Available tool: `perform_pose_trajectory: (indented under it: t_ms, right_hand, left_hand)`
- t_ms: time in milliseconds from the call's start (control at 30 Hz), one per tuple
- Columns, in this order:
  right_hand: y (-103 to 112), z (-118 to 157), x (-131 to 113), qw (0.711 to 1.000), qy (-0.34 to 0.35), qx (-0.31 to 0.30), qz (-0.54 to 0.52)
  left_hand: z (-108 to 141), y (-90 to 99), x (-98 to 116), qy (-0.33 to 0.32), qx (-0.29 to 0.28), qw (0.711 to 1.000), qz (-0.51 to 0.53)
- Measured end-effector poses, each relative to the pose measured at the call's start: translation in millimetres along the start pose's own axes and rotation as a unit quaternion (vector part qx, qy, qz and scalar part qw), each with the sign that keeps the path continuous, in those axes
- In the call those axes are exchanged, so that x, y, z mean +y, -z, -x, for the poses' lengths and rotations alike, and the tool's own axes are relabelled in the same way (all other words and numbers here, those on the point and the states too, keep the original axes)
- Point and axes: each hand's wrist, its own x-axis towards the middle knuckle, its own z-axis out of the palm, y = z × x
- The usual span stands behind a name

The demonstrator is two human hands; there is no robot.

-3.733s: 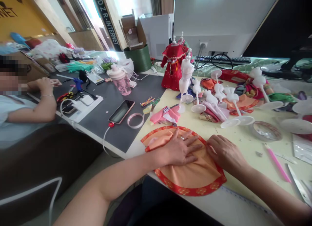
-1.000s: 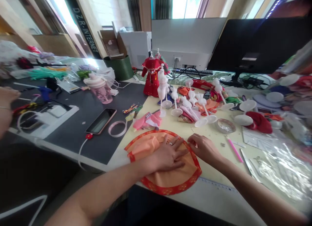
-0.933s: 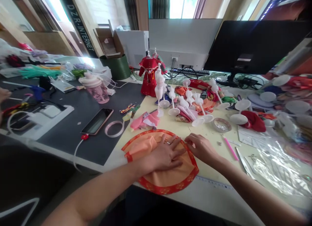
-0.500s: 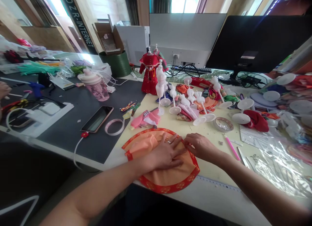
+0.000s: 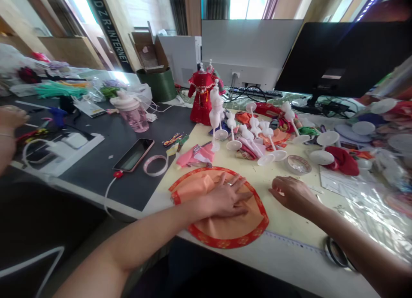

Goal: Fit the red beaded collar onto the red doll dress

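Orange cloth circle (image 5: 233, 229) with a red border lies flat, a bunched fold at 10 o'clock; I see left hand (image 5: 227, 198) fingers spread on it, right hand (image 5: 291, 193) fingers curled together beside it at 3 o'clock.

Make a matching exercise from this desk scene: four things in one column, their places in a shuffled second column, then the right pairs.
Things:
1. Left hand
2. Right hand
3. Smartphone
4. Red doll gown

Places:
A. Lying screen-up on the dark grey desktop
B. Flat on the orange round cloth
C. Upright at the far end of the cream tabletop
D. Off the cloth, just beyond its red border

Pairs: 1-B, 2-D, 3-A, 4-C
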Motion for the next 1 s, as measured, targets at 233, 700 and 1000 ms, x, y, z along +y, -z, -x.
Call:
perform_pose_trajectory:
  t_ms: [233, 700, 1000]
  right_hand:
    - [-16, 15, 17, 0.998, -0.024, 0.053, -0.001]
    - [-17, 29, 14, 0.993, -0.048, 0.105, 0.012]
    - [-13, 27, 0, 0.992, -0.049, 0.107, 0.034]
  left_hand:
    - [-17, 19.9, 27, -0.003, 0.039, 0.998, 0.042]
    - [103, 19.4, -45, 0.178, 0.306, 0.933, 0.069]
    - [115, -2.5, -31, 0.173, 0.251, 0.952, -0.031]
